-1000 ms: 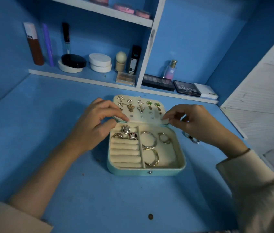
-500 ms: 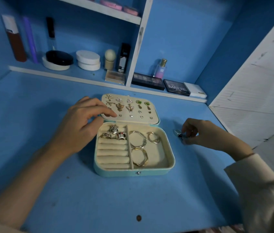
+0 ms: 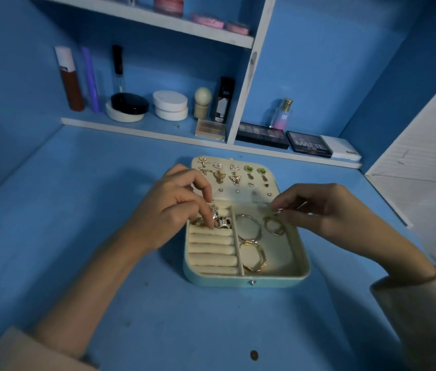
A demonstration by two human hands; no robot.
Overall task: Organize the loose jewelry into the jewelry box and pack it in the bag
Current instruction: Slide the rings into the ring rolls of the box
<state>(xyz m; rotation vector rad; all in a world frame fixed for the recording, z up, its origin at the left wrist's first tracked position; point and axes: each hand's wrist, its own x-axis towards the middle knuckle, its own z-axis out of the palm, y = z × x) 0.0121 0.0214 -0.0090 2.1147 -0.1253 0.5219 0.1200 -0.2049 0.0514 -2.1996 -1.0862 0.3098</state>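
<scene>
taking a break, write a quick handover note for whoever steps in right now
Left hand: fingertips on the rings at the back of the ring rolls; whether it grips one cannot be told.
Right hand: pinches a small silver piece over the back of the jewelry box, right compartment.
Done: earrings pinned in the open lid; bangles and hoops in the right compartment.
Left: place the silver piece, close the box, pack it. No bag in view.

I wear cream long sleeves: left sleeve [image 3: 21, 352] at seven o'clock, wide-cuffed right sleeve [image 3: 422, 314] at four.
</scene>
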